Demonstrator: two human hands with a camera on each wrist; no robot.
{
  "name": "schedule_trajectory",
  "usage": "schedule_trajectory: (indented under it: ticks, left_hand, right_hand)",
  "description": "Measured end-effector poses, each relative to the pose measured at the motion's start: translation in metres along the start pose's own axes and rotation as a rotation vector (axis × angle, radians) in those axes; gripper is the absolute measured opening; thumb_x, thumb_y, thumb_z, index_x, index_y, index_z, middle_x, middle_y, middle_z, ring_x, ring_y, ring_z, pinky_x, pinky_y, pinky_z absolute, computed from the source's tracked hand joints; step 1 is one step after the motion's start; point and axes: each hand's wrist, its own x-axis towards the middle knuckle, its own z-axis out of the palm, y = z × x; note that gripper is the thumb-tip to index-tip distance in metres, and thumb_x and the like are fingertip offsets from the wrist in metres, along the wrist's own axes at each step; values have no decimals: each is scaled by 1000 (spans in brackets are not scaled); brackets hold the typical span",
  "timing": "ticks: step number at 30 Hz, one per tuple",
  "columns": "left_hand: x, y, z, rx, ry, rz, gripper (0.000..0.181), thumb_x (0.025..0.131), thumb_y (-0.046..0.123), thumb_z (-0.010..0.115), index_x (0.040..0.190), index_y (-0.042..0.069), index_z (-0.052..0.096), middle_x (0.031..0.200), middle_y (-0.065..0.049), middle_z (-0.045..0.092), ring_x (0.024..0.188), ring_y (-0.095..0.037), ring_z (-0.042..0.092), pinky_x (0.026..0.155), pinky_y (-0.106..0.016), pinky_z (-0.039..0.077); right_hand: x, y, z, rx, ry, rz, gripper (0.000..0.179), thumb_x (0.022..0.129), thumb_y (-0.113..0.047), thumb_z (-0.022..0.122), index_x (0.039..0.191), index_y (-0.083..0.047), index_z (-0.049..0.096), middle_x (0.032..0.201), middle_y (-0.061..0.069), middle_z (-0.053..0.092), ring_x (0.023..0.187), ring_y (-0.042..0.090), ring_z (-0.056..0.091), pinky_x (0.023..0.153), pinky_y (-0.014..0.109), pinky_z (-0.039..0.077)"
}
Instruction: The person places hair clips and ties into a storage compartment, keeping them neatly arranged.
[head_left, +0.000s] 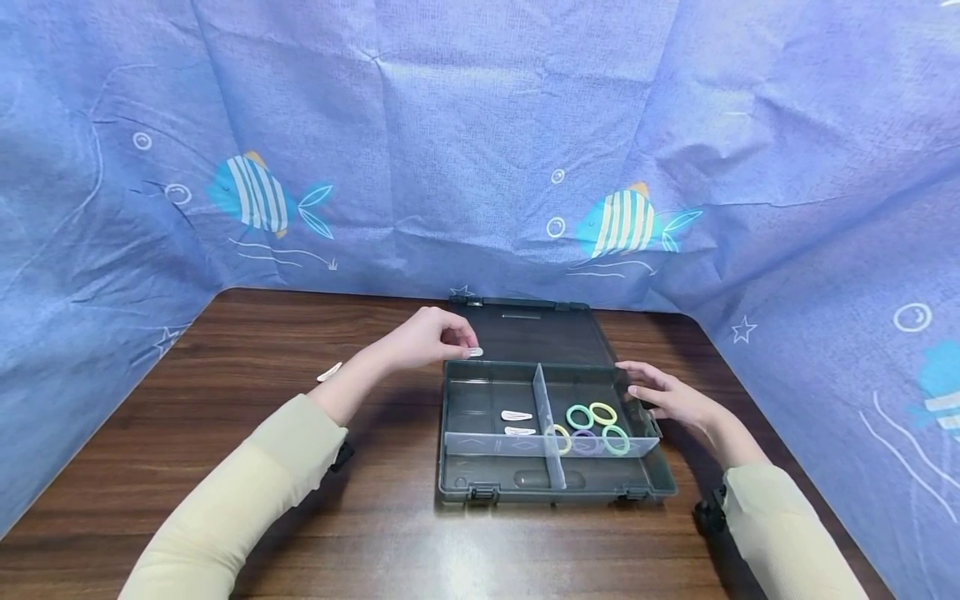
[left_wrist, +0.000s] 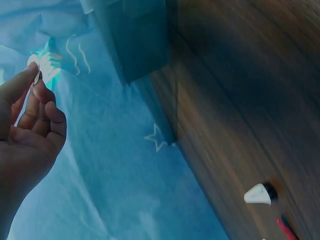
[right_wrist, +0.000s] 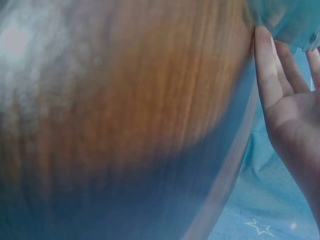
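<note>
My left hand (head_left: 431, 337) pinches a small white snap hair clip (head_left: 476, 352) between thumb and fingertips, just above the back left corner of a dark see-through box (head_left: 540, 497). In the left wrist view that hair clip (left_wrist: 37, 78) shows edge-on. The box lies with its lid (head_left: 528, 337) folded back. Two white hair clips (head_left: 517, 416) lie in the back left compartment. Several green, yellow and purple hair ties (head_left: 580, 417) lie in the back right one. My right hand (head_left: 675, 400) touches the box's right side with extended fingers.
Another white hair clip (head_left: 329, 372) lies on the wooden table (head_left: 360, 533), left of the box. The left wrist view shows a white item with a dark end (left_wrist: 258, 194) and a small red item (left_wrist: 286, 229) on the table. A blue fish-print cloth (head_left: 480, 150) hangs behind.
</note>
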Motion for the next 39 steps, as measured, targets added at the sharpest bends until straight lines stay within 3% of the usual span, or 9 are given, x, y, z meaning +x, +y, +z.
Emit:
schedule_trajectory:
  ticks: [9,24,31,39]
  left_hand:
    - [19,1,29,-14,-59,32,6,83,14,72,88,15,71,74,8,65,65,-5,54,63,-21,44]
    - [41,-1,70,8,-184,72,5,82,13,72,86,16,71,76,8,67,68,-2,57,68,-20,46]
    - [47,-5,81,84,-239,112,3,84,15,71,87,14,72,78,8,67,70,-1,58,69,-18,46]
    - [51,-4,88,247,-295,141,3,84,19,71,87,20,71,80,13,66,73,0,58,72,-21,46]
  right_hand:
    - [1,0,-1,-24,6,8,54,99,-31,48,147,-17,26,147,23,25,116,22,49,90,48,45]
    - [1,-1,0,-27,10,8,53,99,-29,47,147,-17,27,146,23,26,115,21,49,89,47,46]
    - [1,0,-1,-22,10,14,53,99,-29,47,147,-17,27,147,24,26,116,22,50,90,48,46]
    - [2,2,-2,-11,1,5,54,99,-29,48,147,-16,27,146,24,27,115,21,51,88,46,47]
